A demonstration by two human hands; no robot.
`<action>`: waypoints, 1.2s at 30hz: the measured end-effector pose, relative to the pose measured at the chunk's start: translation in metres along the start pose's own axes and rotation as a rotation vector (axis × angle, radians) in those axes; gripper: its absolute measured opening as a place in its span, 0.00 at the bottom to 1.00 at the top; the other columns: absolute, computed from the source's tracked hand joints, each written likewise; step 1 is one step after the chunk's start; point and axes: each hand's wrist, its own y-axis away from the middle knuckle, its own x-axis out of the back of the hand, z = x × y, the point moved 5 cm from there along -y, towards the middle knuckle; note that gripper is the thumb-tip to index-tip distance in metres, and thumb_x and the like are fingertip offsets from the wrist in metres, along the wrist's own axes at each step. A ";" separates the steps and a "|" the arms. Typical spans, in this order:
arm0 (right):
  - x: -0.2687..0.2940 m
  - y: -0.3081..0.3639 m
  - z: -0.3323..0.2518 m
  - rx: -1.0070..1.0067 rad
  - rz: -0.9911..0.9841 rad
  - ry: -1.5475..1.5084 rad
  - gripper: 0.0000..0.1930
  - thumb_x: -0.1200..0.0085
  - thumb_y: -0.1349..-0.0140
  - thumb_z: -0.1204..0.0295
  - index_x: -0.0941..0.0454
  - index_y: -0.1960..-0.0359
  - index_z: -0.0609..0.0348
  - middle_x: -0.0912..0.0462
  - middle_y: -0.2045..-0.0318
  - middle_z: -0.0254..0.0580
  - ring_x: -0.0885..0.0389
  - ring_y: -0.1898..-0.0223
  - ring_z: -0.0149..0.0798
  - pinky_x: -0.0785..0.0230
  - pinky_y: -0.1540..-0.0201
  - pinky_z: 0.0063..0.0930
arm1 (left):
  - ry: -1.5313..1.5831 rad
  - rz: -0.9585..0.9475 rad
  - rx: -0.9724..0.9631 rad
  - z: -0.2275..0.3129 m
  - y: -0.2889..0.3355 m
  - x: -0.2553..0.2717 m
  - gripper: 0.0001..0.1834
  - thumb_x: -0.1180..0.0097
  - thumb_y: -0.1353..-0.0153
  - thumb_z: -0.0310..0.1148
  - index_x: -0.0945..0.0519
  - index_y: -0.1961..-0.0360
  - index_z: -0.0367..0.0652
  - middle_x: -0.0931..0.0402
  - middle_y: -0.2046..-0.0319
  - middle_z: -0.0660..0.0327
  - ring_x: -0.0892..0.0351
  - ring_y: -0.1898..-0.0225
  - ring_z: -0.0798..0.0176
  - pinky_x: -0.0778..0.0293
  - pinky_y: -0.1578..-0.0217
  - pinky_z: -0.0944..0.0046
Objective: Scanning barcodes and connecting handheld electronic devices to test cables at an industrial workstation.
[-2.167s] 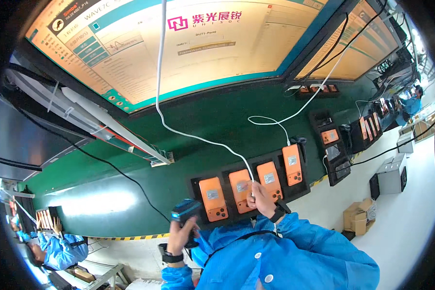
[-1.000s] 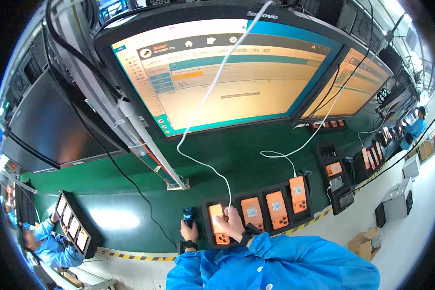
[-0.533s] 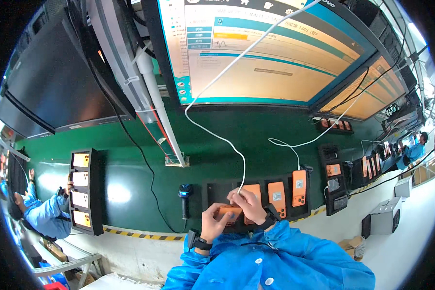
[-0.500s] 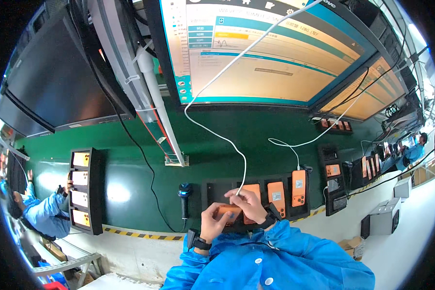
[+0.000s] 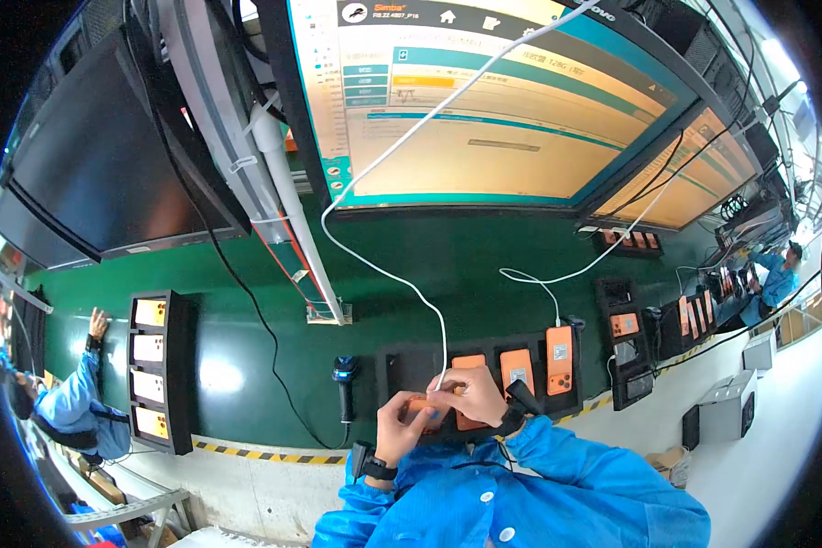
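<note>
Rightward from a barcode scanner point(image 5: 344, 391): clamping an orange smartphone point(image 5: 437, 419) over the left end of the black tray point(image 5: 406, 372) with fingers of the left hand point(image 5: 396, 433); pinching a white cable point(image 5: 443, 336) beside it with fingertips of the right hand point(image 5: 477, 400); near three more smartphones point(image 5: 515, 369).

A dark monitor point(image 5: 87, 164) and a white pipe point(image 5: 297, 219) stand left of the lit monitor point(image 5: 521, 114). Another lit screen point(image 5: 717, 178) adjoins its right side.
</note>
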 end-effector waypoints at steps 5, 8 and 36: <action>-0.003 0.006 0.009 -0.061 0.023 -0.023 0.10 0.38 0.47 0.66 0.18 0.68 0.58 0.18 0.62 0.42 0.17 0.67 0.34 0.27 0.64 0.24 | -0.043 -0.016 0.014 0.000 0.002 0.000 0.11 0.37 0.48 0.28 0.23 0.65 0.35 0.22 0.71 0.62 0.25 0.66 0.72 0.28 0.64 0.70; 0.000 0.007 -0.001 0.211 0.060 0.185 0.11 0.38 0.48 0.64 0.18 0.68 0.57 0.20 0.57 0.44 0.18 0.61 0.38 0.28 0.59 0.27 | 0.053 -0.044 0.097 -0.008 0.001 -0.001 0.12 0.36 0.51 0.26 0.25 0.66 0.35 0.23 0.72 0.62 0.28 0.69 0.72 0.29 0.67 0.70; -0.082 0.594 0.372 -1.281 1.550 -0.839 0.30 0.41 0.52 0.74 0.37 0.45 0.57 0.20 0.71 0.50 0.20 0.75 0.40 0.27 0.78 0.35 | -0.520 -1.305 -0.094 -0.021 0.133 -0.287 0.16 0.46 0.41 0.36 0.26 0.54 0.39 0.22 0.63 0.51 0.21 0.59 0.55 0.27 0.58 0.61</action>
